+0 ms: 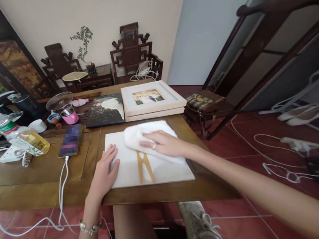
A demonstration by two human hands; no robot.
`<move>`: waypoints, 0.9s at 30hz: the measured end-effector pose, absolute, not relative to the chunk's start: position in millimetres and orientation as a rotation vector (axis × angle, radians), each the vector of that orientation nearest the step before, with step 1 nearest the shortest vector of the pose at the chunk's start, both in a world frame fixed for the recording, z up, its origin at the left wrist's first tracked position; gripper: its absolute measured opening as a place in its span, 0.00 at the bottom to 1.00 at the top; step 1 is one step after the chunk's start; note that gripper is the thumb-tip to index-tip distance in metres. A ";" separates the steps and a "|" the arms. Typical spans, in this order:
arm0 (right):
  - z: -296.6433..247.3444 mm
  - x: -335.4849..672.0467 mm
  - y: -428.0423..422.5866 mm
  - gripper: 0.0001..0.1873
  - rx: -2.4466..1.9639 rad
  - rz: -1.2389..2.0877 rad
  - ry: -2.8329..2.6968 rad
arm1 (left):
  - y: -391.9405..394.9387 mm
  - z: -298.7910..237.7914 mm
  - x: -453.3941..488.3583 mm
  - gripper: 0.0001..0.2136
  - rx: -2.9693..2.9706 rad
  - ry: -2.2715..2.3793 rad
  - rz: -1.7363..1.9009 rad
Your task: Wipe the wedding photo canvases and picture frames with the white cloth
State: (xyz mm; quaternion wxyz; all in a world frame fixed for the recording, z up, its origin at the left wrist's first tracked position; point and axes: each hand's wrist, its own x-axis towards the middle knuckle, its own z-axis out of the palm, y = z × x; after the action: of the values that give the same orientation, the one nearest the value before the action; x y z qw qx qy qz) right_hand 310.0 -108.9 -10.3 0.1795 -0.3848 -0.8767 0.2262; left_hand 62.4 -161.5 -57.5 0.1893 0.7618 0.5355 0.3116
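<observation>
A flat white board (171, 172) lies near the table's front edge, with a tan A-shaped piece (144, 167) on its face. My left hand (107, 168) rests on the board's left edge, its fingers stretched out and holding nothing. Over the upper right of the board spreads a white towel (135, 134). My right hand (164, 144) presses down on this towel with its fingers bent into the fabric. The towel covers the top of the tan piece and the board's upper right part.
Behind the board are a framed photo (152, 96) on a pale box and a dark photo panel (105, 109). A charging phone (70, 141), a pink mug (69, 116) and a bottle (31, 140) stand left. A plaid bag (200, 102) sits right.
</observation>
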 end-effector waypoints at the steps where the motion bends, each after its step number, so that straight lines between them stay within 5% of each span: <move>1: -11.8 306.0 -100.6 0.20 -1.119 0.612 -2.433 | -161.4 -57.2 62.4 0.20 2.142 1.504 0.877; 8: -20.4 291.4 -135.4 0.13 -1.040 0.420 -2.461 | -162.0 -55.6 62.9 0.20 2.137 1.494 0.877; 16: -3.1 304.2 -223.1 0.08 -0.556 0.657 -2.589 | -162.3 -56.8 63.1 0.20 2.146 1.485 0.870; 27: -3.5 291.0 -103.9 0.15 -1.053 0.388 -2.632 | -161.7 -56.4 63.1 0.19 2.132 1.501 0.871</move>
State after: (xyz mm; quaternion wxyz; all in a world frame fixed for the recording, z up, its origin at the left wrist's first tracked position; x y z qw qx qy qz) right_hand 291.0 -103.9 -3.5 0.1398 -0.3643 -0.9108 0.1344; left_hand 63.1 -161.7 -56.4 0.1949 0.7608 0.5354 0.3108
